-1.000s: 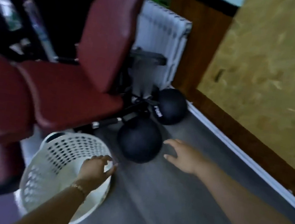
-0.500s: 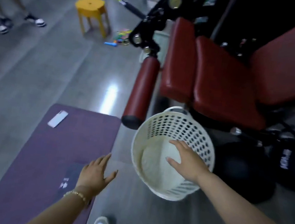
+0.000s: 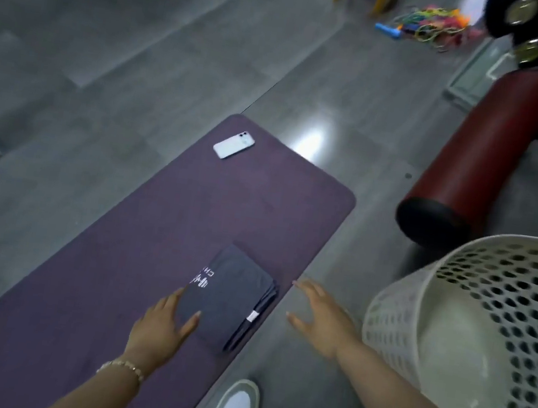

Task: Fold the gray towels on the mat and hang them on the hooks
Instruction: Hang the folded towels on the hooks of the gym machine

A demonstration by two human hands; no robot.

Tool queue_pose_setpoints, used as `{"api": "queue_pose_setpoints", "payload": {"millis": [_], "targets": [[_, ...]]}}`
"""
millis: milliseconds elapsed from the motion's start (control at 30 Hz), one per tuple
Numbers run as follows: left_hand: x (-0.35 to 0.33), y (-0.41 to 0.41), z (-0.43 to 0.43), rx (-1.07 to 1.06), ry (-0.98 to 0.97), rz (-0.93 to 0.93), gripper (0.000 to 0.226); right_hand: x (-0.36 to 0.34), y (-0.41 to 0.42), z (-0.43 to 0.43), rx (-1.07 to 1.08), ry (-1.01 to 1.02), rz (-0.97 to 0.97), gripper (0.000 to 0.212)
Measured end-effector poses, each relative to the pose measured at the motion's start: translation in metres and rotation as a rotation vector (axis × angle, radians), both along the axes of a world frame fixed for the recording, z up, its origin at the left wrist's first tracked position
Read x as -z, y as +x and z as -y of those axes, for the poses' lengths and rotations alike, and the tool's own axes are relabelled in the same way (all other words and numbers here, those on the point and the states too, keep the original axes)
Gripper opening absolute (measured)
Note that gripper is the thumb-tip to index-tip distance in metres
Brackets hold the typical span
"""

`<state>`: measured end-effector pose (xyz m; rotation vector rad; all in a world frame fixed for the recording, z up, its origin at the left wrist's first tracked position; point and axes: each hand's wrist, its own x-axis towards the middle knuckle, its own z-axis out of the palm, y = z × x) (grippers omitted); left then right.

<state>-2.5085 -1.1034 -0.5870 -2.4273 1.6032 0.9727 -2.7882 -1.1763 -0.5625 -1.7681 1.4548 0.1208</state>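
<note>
The left hand [image 3: 162, 323] is laid, fingers spread, on the near end of the folded gray towel [image 3: 226, 298] at the right edge of the purple mat [image 3: 141, 220]. The right hand [image 3: 320, 318] is held with fingers spread just off that edge. If the towel is lifted one-handed, the folds could be lost. The phone [image 3: 233, 144] at the mat's far end could be trodden on.

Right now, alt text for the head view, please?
A folded gray towel lies on the purple mat, the left hand open on its near corner, the right hand open beside the mat's edge. A white basket is at right; a phone lies at the mat's far end.
</note>
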Motion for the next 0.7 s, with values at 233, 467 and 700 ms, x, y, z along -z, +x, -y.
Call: {"api": "queue_pose_setpoints", "payload": {"millis": [233,467,700], "targets": [[0.147,0.016,-0.016,-0.512,0.032,-0.378,0.068,0.169,0.051,-0.004,-0.064,0.138,-0.028,0.067],[0.245,0.019,-0.015,-0.877,-0.024,-0.602,0.059,0.293,0.097,-0.005,-0.190,0.161,-0.078,0.071],[0.294,0.023,-0.011,-1.251,-0.018,-0.732,0.074,0.341,0.102,-0.011,-0.248,0.120,-0.123,0.069]]}}
